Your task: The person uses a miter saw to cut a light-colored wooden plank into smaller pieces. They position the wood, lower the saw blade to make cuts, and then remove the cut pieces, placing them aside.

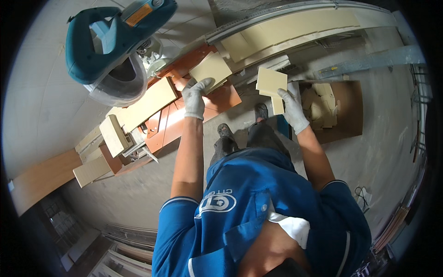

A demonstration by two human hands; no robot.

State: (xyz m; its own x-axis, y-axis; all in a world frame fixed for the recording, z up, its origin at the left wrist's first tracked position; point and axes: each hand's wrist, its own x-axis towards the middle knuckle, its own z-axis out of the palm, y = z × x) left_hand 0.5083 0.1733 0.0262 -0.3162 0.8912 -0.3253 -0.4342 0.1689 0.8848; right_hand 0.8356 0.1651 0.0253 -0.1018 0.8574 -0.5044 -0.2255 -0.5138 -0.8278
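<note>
My left hand [194, 98], in a pale work glove, is closed on the near corner of a small stack of cream boards [211, 69]. That stack lies over the orange saw table [184, 115]; whether it rests on it I cannot tell. My right hand [293, 110], gloved too, grips a few cream board pieces [272, 82] between thumb and fingers, a narrow strip jutting below the square ones. They are held up left of an open cardboard box [348, 108] of cream offcuts [320, 104]. A teal power saw [97, 46] with a clear blade guard [122, 85] stands at the upper left.
A long cream board [140, 104] lies along the saw table's left part, with a shorter block [115, 134] beside it. Cream boards [286, 32] line a long rail at the back. A blue-grey beam [369, 61] lies behind the box. My feet [225, 130] are on the concrete floor.
</note>
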